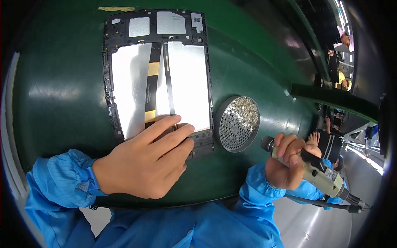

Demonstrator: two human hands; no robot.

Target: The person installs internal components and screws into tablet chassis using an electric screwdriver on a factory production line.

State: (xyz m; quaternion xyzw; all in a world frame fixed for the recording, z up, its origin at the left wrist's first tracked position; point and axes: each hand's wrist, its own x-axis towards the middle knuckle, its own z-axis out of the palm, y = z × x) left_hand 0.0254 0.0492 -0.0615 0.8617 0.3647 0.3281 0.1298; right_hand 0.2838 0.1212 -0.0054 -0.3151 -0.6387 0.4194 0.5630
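Observation:
A black tablet housing (pixel 120 40) with silvery metal panels lies on the green work surface. A dark flex cable (pixel 152 89) with gold-coloured sections and a thinner dark strip run down its middle. Across the lower end of the housing rests my left hand (pixel 144 161), fingers stretched out over the lower ends of the cables; what lies under the fingers is hidden. My right hand (pixel 287 163) is wrapped round a pale electric screwdriver (pixel 324 177), its front end pointing left, off the housing. Between housing and screwdriver sits a round grey screw dish (pixel 221 113) with small silvery screws.
A green bar (pixel 335 98) juts in from the right beyond the dish. The screwdriver's cord (pixel 318 202) runs along the lower right. A yellowish strip (pixel 116 8) lies past the housing's far end. Other people and a bare hand (pixel 314 137) appear at the far right.

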